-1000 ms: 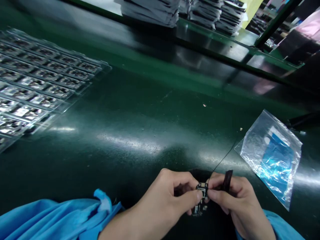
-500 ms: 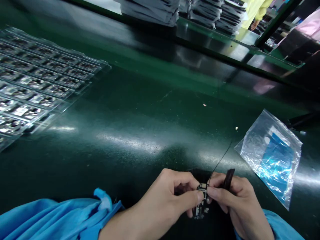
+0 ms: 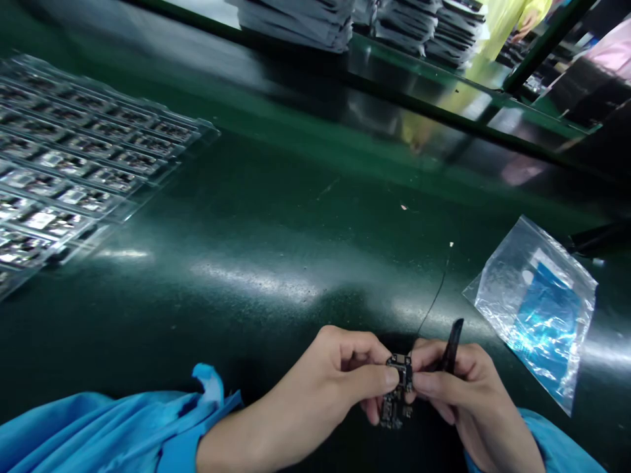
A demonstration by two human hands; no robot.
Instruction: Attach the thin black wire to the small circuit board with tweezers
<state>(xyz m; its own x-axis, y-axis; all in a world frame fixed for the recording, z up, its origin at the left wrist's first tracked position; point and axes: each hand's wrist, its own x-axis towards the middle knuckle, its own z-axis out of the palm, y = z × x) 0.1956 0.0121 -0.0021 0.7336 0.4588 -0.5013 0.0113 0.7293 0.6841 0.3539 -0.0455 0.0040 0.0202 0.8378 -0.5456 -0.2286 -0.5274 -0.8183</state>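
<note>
My left hand (image 3: 345, 378) is closed on a small black circuit board (image 3: 405, 372), its thumb lying across the face. At the board's right edge, my right hand (image 3: 456, 387) pinches with thumb and forefinger. A thin black cable (image 3: 436, 295) runs up and away from that pinch, ending in a tiny pale connector (image 3: 451, 244). Tucked between the right fingers, a slim black tool (image 3: 452, 345) with a slanted tip points upward. The lower end of the tool and the cable's near end are hidden by the fingers.
Clear plastic trays (image 3: 113, 154) with several circuit boards sit at the left. A clear bag (image 3: 537, 315) with blue contents lies at the right. Behind stands a shelf with stacks of grey sheets (image 3: 296, 23). A person in yellow (image 3: 500, 26) is beyond it.
Both hands and the board have shifted slightly, and the board's face now reflects less. The cable's free end has swung up and left. The yellow-sleeved arm beyond the shelf has moved.
</note>
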